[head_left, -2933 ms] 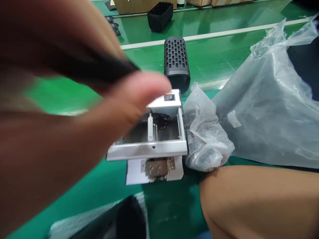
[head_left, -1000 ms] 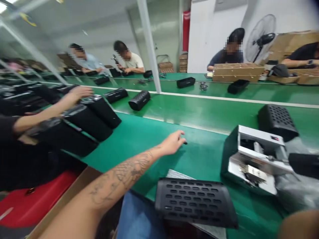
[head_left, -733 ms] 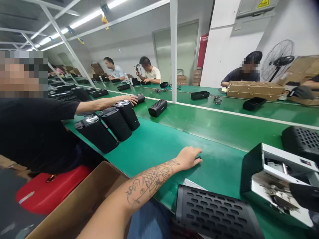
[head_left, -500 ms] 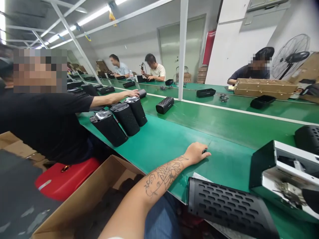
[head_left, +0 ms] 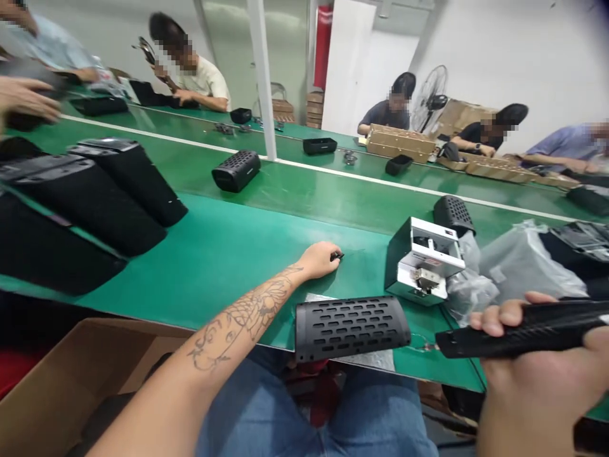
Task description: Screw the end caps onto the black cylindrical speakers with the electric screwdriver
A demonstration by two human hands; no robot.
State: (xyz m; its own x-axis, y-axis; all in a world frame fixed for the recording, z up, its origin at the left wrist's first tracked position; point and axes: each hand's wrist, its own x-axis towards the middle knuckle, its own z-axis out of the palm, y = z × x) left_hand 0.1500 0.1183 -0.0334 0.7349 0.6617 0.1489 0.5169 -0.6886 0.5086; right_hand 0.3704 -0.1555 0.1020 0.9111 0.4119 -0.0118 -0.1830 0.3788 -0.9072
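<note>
My left hand (head_left: 321, 260) rests on the green mat (head_left: 228, 254), its fingers closed round a small black object (head_left: 337, 256) that is mostly hidden. A faint thin line lies on the mat just past it. My right hand (head_left: 533, 374) grips a long black casing part (head_left: 533, 320), raised at the right. Thin wires (head_left: 423, 344) run between that part and a perforated black speaker shell (head_left: 352, 327), which lies near the table's front edge, partly over a clear plastic sheet (head_left: 371, 358).
A white-and-black machine (head_left: 423, 260) stands beyond the shell, near plastic bags (head_left: 528, 266). Several black speaker bodies (head_left: 128, 178) stand at left, and a perforated speaker (head_left: 236, 170) sits across the mat. An open carton (head_left: 143, 355) is below left. Co-workers (head_left: 200, 79) sit opposite.
The view has swung right and down, bringing my right hand and the black casing part into sight. My left hand stays on the mat, still closed.
</note>
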